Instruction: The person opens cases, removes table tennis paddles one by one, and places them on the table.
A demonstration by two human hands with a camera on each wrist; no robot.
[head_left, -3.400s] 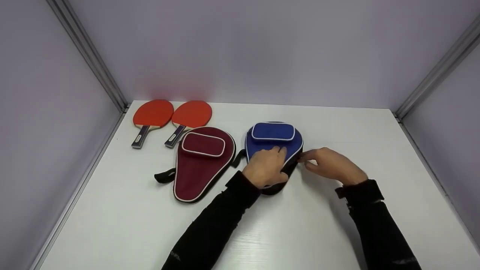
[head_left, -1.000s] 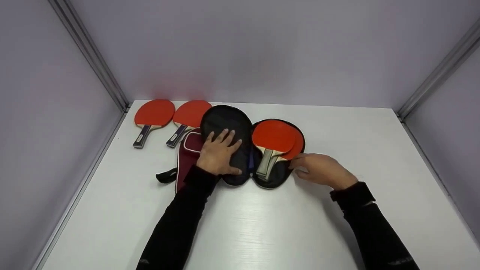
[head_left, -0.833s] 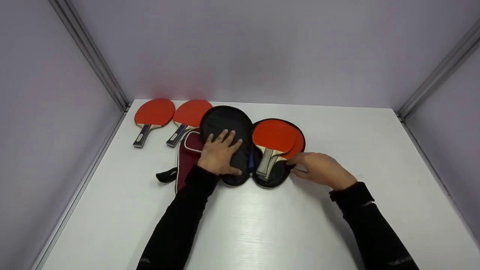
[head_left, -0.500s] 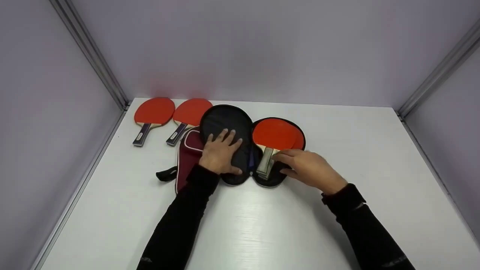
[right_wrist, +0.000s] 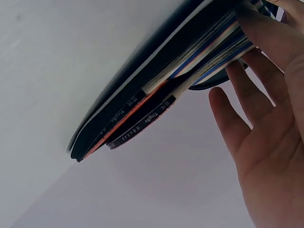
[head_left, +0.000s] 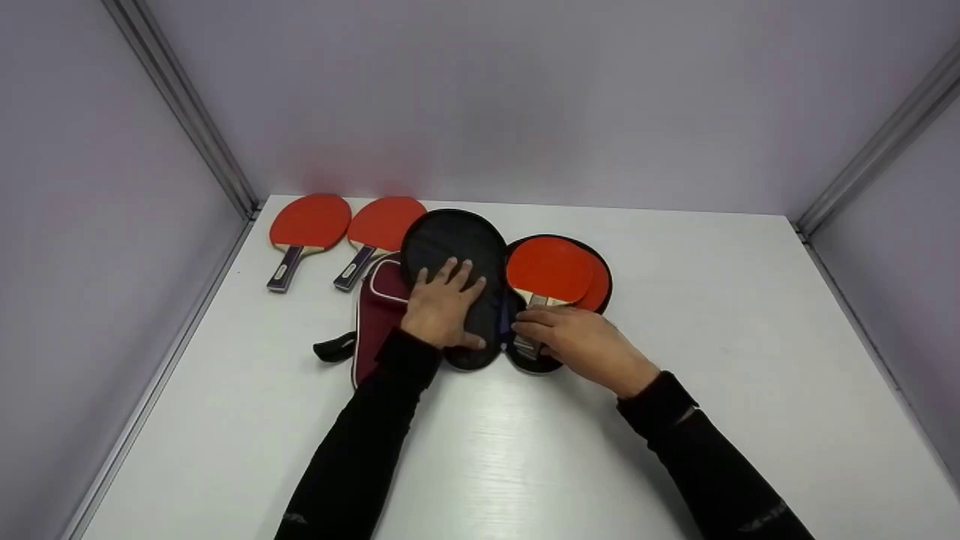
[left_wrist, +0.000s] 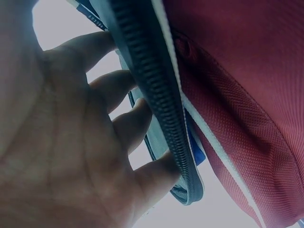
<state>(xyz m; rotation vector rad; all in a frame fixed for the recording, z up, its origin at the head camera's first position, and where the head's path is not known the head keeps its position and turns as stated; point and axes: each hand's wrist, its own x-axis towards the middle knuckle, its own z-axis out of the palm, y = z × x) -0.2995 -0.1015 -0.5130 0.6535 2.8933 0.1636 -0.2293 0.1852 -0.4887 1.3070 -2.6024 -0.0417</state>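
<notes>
My left hand (head_left: 442, 304) lies with fingers spread on the black inner side of an unfolded paddle case (head_left: 454, 236). Its blue outside (left_wrist: 197, 147) peeks out in the left wrist view. The case's other half holds two red table tennis paddles, an upper paddle (head_left: 551, 268) overlapping a lower paddle (head_left: 598, 289), handles toward me. My right hand (head_left: 589, 345) is over their handles (head_left: 527, 346), partly hiding them. In the right wrist view its thumb (right_wrist: 266, 35) is by the stacked handles, and the fingers (right_wrist: 230, 114) extend above them, apart from the paddles' edges.
A maroon paddle case (head_left: 373, 326) lies partly under the open flap, its black strap (head_left: 334, 348) sticking out left. Two more red paddles, a far-left one (head_left: 310, 221) and its neighbour (head_left: 382, 223), lie at the back left of the white table (head_left: 480, 450). Walls enclose it.
The blue case, closed at first, has been opened leftward over the maroon case, exposing two paddles. Since then my right hand has moved from the case's right edge left onto the handles.
</notes>
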